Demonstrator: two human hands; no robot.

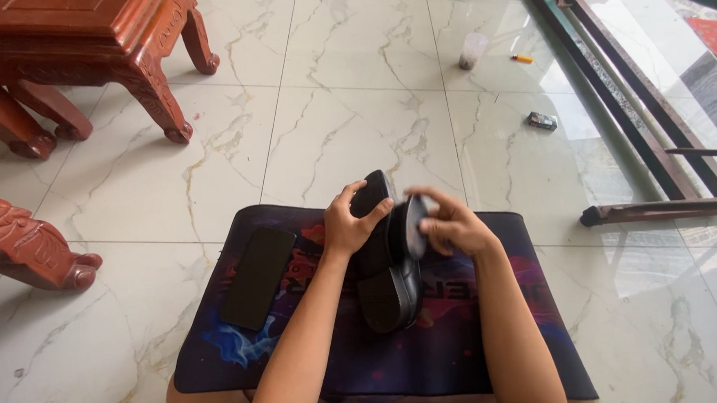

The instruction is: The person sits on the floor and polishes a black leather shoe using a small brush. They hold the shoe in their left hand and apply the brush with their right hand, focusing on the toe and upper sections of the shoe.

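My left hand [347, 227] grips a black leather shoe [386, 265] around its sole, holding it on its side above a dark mat with blue and red patterns [480, 342]. The shoe's heel points toward me and its toe away. My right hand [451, 224] presses a small dark pad or brush [414, 223] against the shoe's upper; the pad is blurred. A flat black rectangular object [258, 276] lies on the left part of the mat, apart from both hands.
Carved reddish wooden furniture stands at the upper left [88, 44] and left edge [17, 244]. A metal door frame [631, 105] lies along the right. On the marble floor sit a plastic cup [472, 51], a small yellow item [521, 58] and a small box [541, 121].
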